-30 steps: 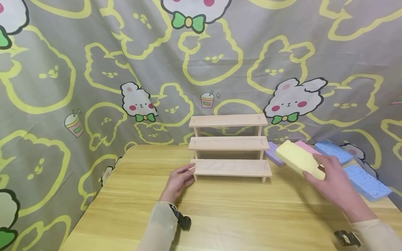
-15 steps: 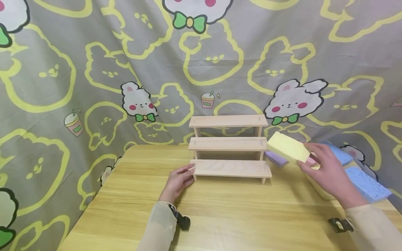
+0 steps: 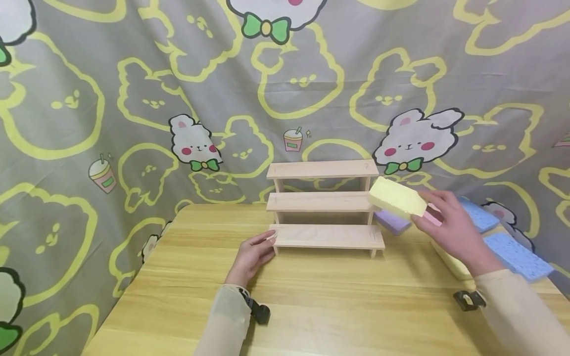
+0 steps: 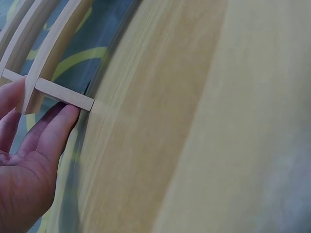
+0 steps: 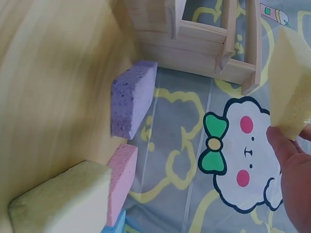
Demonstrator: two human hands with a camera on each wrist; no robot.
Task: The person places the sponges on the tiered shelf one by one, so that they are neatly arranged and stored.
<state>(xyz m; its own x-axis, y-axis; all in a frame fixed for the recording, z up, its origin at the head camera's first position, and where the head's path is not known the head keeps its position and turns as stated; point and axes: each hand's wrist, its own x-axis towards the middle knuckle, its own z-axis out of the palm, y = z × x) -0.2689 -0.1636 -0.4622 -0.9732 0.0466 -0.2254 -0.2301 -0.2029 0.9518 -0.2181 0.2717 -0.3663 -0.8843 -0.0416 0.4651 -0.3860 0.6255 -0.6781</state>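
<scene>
- Head view: bright, even, diffuse light; soft, faint shadows under the wooden shelf (image 3: 324, 207) and forearms.
- No glare on the table (image 3: 311, 296).
- Backdrop bows slightly at the frame edges.
- Both wrist views: strong curving, near tabletop smeared and blurred.

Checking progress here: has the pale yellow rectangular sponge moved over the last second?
Yes. The pale yellow rectangular sponge in the right hand went up and left, toward the three-tier wooden shelf.
</scene>
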